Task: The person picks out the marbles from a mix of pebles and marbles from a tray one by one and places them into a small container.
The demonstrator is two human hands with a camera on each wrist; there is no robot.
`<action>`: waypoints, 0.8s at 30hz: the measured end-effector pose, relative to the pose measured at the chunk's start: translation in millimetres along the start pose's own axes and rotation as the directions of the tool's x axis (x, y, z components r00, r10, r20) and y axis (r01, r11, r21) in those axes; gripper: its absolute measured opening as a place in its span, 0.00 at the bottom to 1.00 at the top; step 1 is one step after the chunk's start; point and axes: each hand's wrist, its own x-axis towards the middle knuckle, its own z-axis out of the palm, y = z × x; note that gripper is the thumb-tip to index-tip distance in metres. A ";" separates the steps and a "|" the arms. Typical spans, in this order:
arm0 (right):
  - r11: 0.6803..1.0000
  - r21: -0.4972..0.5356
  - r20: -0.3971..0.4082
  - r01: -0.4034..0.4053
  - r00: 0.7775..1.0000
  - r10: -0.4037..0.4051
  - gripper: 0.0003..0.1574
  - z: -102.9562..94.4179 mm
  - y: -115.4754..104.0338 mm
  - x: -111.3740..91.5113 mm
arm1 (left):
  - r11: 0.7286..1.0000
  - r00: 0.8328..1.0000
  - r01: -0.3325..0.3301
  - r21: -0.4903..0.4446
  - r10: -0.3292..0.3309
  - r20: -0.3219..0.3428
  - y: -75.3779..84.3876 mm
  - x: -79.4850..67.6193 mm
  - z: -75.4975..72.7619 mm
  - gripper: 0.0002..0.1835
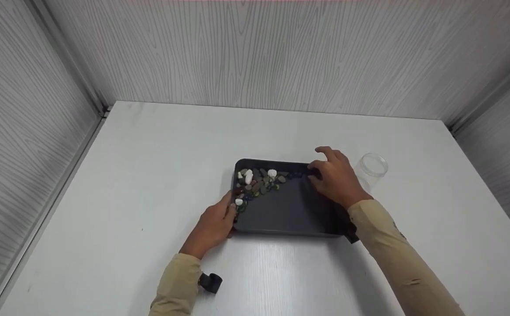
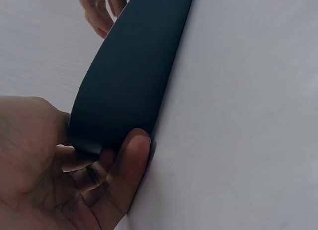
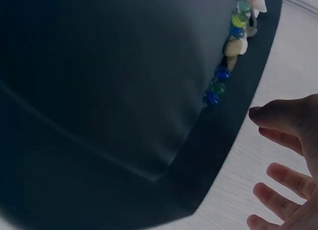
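Observation:
A dark rectangular tray [image 1: 290,210] sits near the middle of the table. Pebbles [image 1: 259,180], grey, brown and white, are gathered with glass marbles [image 3: 223,73] along its left side and far wall. My left hand [image 1: 213,224] grips the tray's left side; in the left wrist view its fingers [image 2: 131,160] curl against the outer wall. Over the far right corner is my right hand [image 1: 336,177], with nothing in its grasp. Its fingers are spread and loosely bent in the right wrist view, the thumb tip right at the rim.
A clear plastic jar [image 1: 373,166] is on the table just right of my right hand. The white table [image 1: 171,145] is bounded by grey wood-grain panels [image 1: 259,52] behind and at both sides. A black wrist mount [image 1: 211,283] juts from my left sleeve.

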 end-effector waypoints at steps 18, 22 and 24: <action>0.997 -0.077 0.334 0.004 0.942 0.022 0.11 -10.7 -6.2 35.7 | 1.000 1.000 -0.014 -0.018 0.014 0.001 0.9 -1.2 2.3 0.30; 0.994 -0.108 0.359 0.022 0.933 0.019 0.10 -3.6 -6.3 41.0 | 1.000 1.000 -0.017 -0.017 0.017 0.001 0.9 -1.5 2.1 0.30; 0.993 -0.114 0.364 0.026 0.931 0.018 0.11 0.5 -5.7 41.6 | 1.000 1.000 -0.016 -0.014 0.016 0.003 0.3 -1.4 2.2 0.30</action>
